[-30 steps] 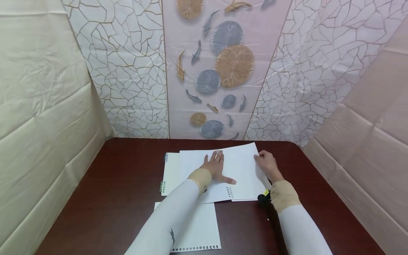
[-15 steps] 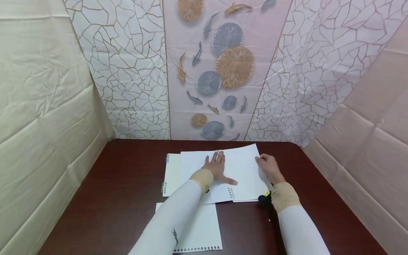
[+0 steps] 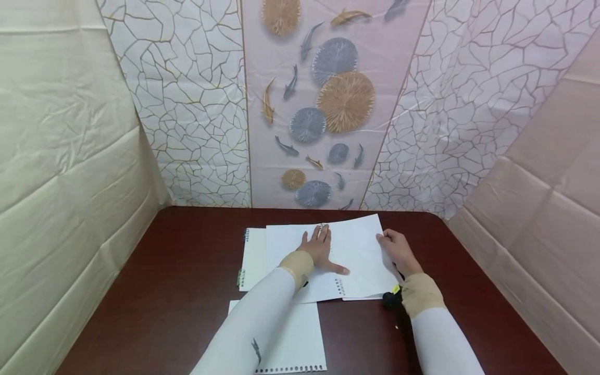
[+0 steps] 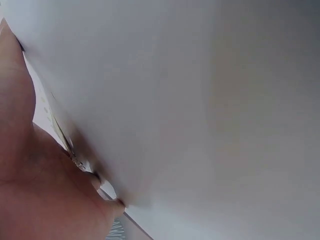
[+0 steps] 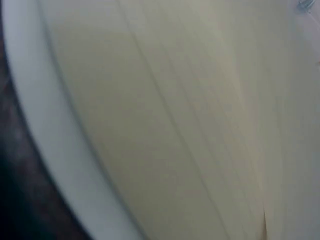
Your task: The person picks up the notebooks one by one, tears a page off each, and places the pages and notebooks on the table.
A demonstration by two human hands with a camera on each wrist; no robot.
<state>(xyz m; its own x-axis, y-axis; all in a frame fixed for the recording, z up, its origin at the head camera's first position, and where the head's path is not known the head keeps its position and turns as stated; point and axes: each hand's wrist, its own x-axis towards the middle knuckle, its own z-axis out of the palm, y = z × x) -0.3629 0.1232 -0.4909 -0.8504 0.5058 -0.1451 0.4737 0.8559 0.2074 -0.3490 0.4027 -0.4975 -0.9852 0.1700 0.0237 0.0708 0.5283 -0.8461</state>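
A spiral notebook point(image 3: 361, 260) lies spread on the table, its white pages to both sides of a row of wire rings. My left hand point(image 3: 319, 254) rests across the rings with fingers spread, pressing on the left page; in the left wrist view the palm point(image 4: 45, 190) sits along the white paper point(image 4: 200, 110). At the far right, my right hand point(image 3: 397, 247) pinches the outer edge of the right page, which is raised at its upper right corner. The right wrist view is filled with close, blurred pages point(image 5: 140, 125), and the right fingers are out of sight there.
Another spiral-bound notebook point(image 3: 250, 260) shows partly under the left page, with blue and green coils. A loose punched sheet point(image 3: 300, 344) lies nearer, partly under the left sleeve. The dark red table point(image 3: 187, 260) ends at a patterned cloth point(image 3: 206, 156).
The whole head view has shifted slightly. Both hands keep nearly the same places on the notebook, the right still at the page edge.
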